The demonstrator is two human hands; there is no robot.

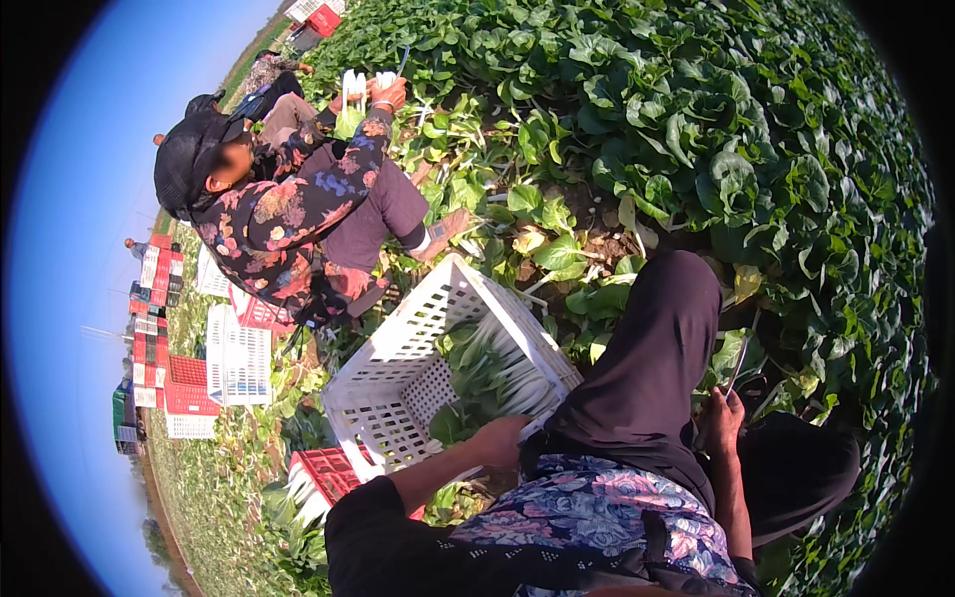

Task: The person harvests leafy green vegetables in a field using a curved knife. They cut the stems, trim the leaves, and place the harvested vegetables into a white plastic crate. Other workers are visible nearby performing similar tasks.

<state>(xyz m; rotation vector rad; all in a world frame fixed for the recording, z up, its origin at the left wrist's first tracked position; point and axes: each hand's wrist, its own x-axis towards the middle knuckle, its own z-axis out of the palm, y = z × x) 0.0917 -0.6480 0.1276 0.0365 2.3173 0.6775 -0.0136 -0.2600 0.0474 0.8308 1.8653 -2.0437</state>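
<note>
A white perforated plastic crate (pixel 388 366) stands tilted beside my left knee. Inside it, bok choy (pixel 515 366) with pale stems and green leaves is stacked at the side nearer me. My left hand (pixel 501 442) grips the near rim of this crate; some fingers are hidden. Between my knees, low by the plants, my right hand (pixel 722 419) holds a thin-bladed knife (pixel 739 363), its blade pointing away from me. The handle is mostly covered by my fingers. Leafy plants (pixel 735 351) lie close around the blade.
Uncut bok choy rows (pixel 746 112) fill the far and right side. Trimmed leaves (pixel 552 254) litter the soil. A co-worker (pixel 291 209) sits beyond the crate holding bok choy and a knife. A red crate (pixel 332 474) with bok choy stands at left; stacked crates (pixel 153 321) stand behind.
</note>
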